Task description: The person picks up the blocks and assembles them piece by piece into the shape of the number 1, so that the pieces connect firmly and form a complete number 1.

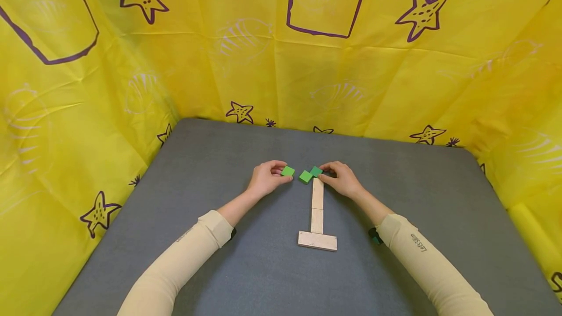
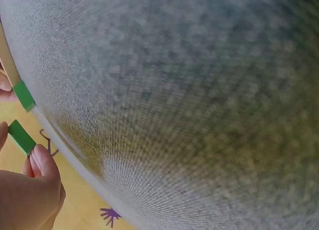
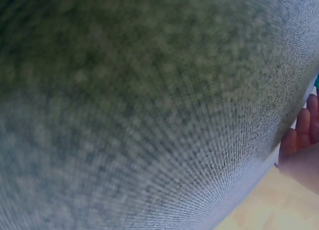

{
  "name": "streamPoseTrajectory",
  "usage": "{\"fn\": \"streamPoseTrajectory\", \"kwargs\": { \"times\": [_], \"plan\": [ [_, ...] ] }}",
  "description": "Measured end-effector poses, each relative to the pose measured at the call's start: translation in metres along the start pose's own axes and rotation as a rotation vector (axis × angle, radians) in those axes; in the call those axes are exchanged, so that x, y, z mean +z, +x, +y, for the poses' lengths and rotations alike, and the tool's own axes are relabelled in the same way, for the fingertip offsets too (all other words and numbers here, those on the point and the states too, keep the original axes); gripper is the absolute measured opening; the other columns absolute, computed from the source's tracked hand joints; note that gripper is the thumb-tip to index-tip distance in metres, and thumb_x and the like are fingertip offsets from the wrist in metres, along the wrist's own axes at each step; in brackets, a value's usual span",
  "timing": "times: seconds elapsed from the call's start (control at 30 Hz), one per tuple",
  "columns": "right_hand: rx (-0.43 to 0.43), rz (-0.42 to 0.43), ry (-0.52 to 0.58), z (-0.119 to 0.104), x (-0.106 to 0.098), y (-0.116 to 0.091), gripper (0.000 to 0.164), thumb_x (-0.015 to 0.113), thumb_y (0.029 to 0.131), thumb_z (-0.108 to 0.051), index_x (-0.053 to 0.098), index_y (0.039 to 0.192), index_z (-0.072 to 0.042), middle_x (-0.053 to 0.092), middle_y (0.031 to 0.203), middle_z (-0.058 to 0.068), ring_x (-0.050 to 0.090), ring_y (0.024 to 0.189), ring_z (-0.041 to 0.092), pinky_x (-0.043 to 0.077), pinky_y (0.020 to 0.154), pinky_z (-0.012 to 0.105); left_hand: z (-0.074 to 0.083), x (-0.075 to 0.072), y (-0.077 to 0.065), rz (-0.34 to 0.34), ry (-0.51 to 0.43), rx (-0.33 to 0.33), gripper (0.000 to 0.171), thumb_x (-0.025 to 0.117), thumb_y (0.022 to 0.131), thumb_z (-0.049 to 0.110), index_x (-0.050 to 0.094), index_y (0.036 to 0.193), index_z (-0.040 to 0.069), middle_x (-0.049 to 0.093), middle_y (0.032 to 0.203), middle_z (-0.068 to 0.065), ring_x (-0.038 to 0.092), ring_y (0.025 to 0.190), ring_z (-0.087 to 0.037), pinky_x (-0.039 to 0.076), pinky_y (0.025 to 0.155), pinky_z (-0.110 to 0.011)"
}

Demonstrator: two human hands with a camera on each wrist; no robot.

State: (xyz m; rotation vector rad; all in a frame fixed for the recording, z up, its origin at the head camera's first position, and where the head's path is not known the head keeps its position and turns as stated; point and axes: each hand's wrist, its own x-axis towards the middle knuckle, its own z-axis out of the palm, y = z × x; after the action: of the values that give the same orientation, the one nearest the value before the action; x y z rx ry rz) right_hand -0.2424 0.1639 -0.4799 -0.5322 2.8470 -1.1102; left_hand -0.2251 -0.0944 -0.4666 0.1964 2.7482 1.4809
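Observation:
My left hand (image 1: 265,178) pinches a light green block (image 1: 288,171) between thumb and fingers; in the left wrist view this green block (image 2: 22,137) is held clear of the table. Just right of it lies a second light green block (image 1: 305,177), its corner near or against a dark green block (image 1: 315,171). Thumb and forefinger of my right hand (image 1: 341,178) grip the dark green block at its right side. That block sits at the far end of a line of two pale wooden blocks (image 1: 317,193). A wider wooden block (image 1: 317,241) lies crosswise at the near end.
The blocks lie on a dark grey table (image 1: 246,267). Yellow cloth (image 1: 263,72) printed with purple starfish hangs behind the table and along its sides. Light sleeves cover both forearms, and a dark band (image 1: 375,236) shows at the right one.

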Motion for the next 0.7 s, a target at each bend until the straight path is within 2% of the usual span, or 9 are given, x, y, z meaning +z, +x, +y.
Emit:
{"fn": "streamPoseTrajectory", "kwargs": {
  "times": [0.5,0.7],
  "plan": [
    [0.009,-0.005,-0.004,-0.001,-0.001,0.0,0.032,0.067,0.092,-0.022,0.067,0.118,-0.003,0.061,0.119,0.019,0.053,0.106,0.034,0.041,0.093,0.05,0.003,0.009,-0.003,-0.041,-0.003,0.047,0.04,0.085,0.076,0.018,0.071,0.111,0.003,0.071,0.097,-0.01,0.064,0.085,-0.018,0.053,0.077,-0.029],
    [-0.005,-0.002,0.0,-0.001,-0.001,0.0,0.032,0.067,0.093,-0.021,0.067,0.118,-0.002,0.062,0.117,0.019,0.053,0.104,0.033,0.042,0.092,0.049,0.003,0.011,-0.003,-0.059,0.03,0.061,0.039,0.084,0.077,0.018,0.071,0.111,0.004,0.07,0.094,-0.005,0.063,0.083,-0.016,0.052,0.075,-0.028]
  ]
}}
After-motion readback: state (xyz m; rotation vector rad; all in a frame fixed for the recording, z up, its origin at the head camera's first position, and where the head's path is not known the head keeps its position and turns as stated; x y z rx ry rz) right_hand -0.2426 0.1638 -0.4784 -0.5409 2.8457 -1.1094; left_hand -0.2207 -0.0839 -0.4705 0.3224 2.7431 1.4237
